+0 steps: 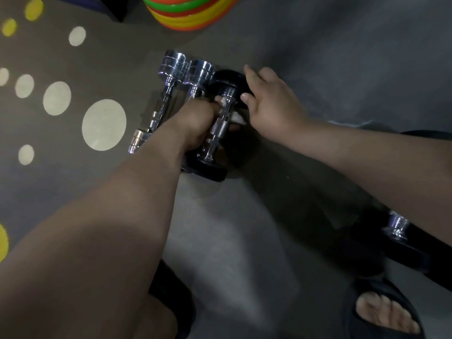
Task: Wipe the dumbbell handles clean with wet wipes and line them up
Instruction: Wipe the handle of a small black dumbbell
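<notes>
**Wiping step.** The black dumbbell (219, 129) lies on the floor mat (244, 228), just beside two chrome dumbbells (156, 111) set side by side. Its handle is clasped by the left hand (195, 123), fingers curled round it with a white wet wipe (238, 117) trapped against the metal. Its far head is gripped by the right hand (271, 99), thumb on the inner face. Next, the wipe is likely to be drawn along the handle while rolling is checked. Another dumbbell (398, 228) lies well apart, apparently unaligned.
</notes>
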### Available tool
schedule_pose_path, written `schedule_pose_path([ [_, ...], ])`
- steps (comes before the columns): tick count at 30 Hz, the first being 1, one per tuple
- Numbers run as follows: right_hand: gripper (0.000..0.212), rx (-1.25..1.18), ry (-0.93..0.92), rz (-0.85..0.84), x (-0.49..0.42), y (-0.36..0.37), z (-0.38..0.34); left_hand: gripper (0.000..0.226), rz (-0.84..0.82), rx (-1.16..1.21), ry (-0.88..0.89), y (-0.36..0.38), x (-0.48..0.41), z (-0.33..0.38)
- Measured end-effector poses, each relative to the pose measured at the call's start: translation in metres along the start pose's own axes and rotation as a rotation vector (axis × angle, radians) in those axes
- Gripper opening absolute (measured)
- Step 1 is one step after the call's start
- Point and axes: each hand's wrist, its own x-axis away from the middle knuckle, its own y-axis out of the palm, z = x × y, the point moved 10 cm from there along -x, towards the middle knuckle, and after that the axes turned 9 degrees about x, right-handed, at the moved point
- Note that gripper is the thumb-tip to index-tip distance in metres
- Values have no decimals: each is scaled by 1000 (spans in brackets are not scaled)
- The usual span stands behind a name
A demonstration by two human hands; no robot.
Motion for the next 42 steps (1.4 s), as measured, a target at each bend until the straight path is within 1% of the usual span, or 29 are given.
schedule_pose_path([
  [2,58,13,-1,-14,-1,0,1,32,-63,-19,-41,-1,-5,-7],
  [4,59,22,-6,-31,-2,1,1,31,-67,-95,-43,-6,-9,-6],
  [5,59,21,-10,-37,-2,2,2,29,-60,-207,-36,-11,-9,-4],
  [6,59,19,-13,-39,-3,2,1,30,-50,-374,-21,-16,-7,-1],
  [7,59,18,-13,-36,-3,1,1,33,-44,-553,-3,-21,-6,2],
  [8,59,19,-13,-30,-3,1,1,36,-45,-683,17,-24,-4,5],
  [13,59,16,-3,-12,-2,1,0,40,-96,-1038,74,-29,11,10],
  [15,59,8,4,-16,-3,1,0,45,-99,-1088,62,-33,17,3],
  [18,59,11,13,-21,-2,-1,0,34,-75,-1092,67,-34,25,-6],
  [21,59,14,20,-28,0,0,2,33,-55,-1213,28,-28,25,-5],
  [23,60,15,21,-37,-1,2,1,37,-50,-1292,-38,-28,23,-1],
  [25,60,21,27,-41,-2,1,1,46,-30,-1352,-61,-32,24,3],
  [27,59,25,31,-41,-2,-1,-1,45,18,-1317,-31,-36,28,6],
  [29,59,26,38,-42,-1,-1,-2,38,89,-1180,25,-38,31,7],
  [32,59,54,46,-35,-1,-2,-5,35,179,-970,81,-38,34,3],
  [36,59,67,49,-48,-2,-3,-4,30,264,-776,114,-33,22,8],
  [38,59,65,45,-51,-3,-2,-4,26,276,-711,93,-28,11,12],
  [42,59,48,61,-48,-2,-2,-3,28,275,-577,99,-16,-9,19],
])
